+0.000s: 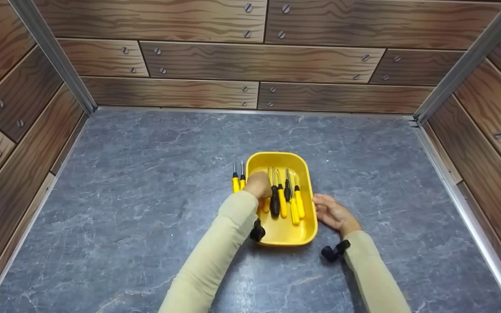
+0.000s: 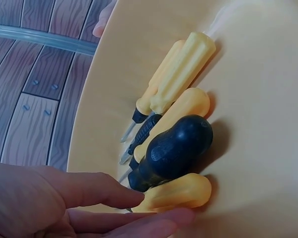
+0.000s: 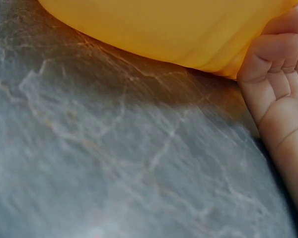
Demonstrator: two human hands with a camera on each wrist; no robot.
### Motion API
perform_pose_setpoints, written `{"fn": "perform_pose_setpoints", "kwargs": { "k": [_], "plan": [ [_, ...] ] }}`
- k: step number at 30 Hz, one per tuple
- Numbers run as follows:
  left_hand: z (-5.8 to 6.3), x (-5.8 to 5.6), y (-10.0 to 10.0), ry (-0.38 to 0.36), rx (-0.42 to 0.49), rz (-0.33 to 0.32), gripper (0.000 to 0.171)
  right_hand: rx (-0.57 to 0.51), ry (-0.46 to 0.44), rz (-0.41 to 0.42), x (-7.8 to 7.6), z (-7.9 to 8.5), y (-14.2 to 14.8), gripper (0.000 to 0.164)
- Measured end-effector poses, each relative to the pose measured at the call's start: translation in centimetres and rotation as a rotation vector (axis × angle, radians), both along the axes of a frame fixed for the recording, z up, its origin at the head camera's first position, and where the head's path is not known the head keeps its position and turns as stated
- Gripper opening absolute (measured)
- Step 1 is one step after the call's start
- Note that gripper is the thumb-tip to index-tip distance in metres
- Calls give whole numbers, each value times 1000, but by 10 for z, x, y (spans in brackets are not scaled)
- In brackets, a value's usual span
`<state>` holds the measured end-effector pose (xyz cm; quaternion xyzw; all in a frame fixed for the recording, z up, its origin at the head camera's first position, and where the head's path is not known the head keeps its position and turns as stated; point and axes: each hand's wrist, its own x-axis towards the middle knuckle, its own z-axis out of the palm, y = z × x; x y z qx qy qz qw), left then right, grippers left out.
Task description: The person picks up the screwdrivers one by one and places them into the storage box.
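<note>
In the head view a yellow tray (image 1: 281, 237) holds several screwdrivers side by side, with yellow and black handles. My left hand (image 1: 258, 184) reaches over its left wall. Seen from the left wrist, the thumb and fingers pinch a yellow-handled screwdriver (image 2: 181, 191) at the end of the row. Beside that one lies a black-handled screwdriver (image 2: 171, 153), then further yellow handles. My right hand (image 1: 333, 212) rests against the tray's right outer wall, its fingers touching the yellow side in the right wrist view.
Two yellow-handled screwdrivers (image 1: 235, 182) lie outside the tray, along its left side. The grey marbled table (image 1: 146, 165) is bounded by wood-patterned walls (image 1: 259, 61) and metal frame strips.
</note>
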<state>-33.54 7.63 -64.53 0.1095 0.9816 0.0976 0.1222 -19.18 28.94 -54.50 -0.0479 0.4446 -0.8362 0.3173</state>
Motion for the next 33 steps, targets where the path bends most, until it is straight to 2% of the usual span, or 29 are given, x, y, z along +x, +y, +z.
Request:
{"fn": "perform_pose_setpoints", "kwargs": {
  "k": [2,4,5,7,9,10,11,14,17,18,19,20,21,22,23,25,28,29,30,33],
  "plan": [
    [10,7,-2,18,14,3,18,7,-8,-12,0,0,0,41],
    [28,16,-4,-26,4,0,19,7,-10,-18,0,0,0,40],
    [28,17,-5,9,11,-2,17,5,-9,-17,1,0,0,41],
    [23,13,-5,-3,6,-11,19,-3,-4,-11,1,-1,1,41],
    [34,17,-6,-39,4,-12,23,-19,3,3,1,-2,1,42],
    [33,17,-6,-27,9,-11,23,-28,7,11,1,-2,2,43],
    [31,17,-7,17,22,-14,22,-33,8,16,1,-2,2,43],
    [42,21,-10,-32,29,-9,28,-40,4,15,1,-2,2,43],
    [30,14,-10,5,46,-3,27,-23,-9,-1,2,-1,1,43],
    [31,14,-10,-18,49,4,28,-18,-12,-4,2,0,1,42],
    [36,16,-12,-25,69,8,28,-15,-12,-6,2,0,1,43],
    [46,20,-14,-59,83,9,28,-12,-16,-7,2,0,1,43],
    [58,25,-15,-62,87,10,26,-13,-15,-7,2,0,1,43],
    [73,33,-17,-85,94,9,25,-14,-13,-4,1,0,1,43],
    [82,37,-20,-76,112,5,21,-18,-12,0,1,0,1,43],
    [119,55,-25,-143,125,20,21,-25,-6,10,1,0,1,44],
    [159,79,-31,-148,150,55,18,-35,0,22,0,0,2,44],
    [167,83,-32,-146,162,65,18,-39,-1,24,0,0,2,44],
    [183,92,-34,-182,163,86,21,-40,0,26,0,0,2,43],
    [197,104,-39,-162,210,101,19,-45,-2,25,-1,-1,2,43]
  ]
}}
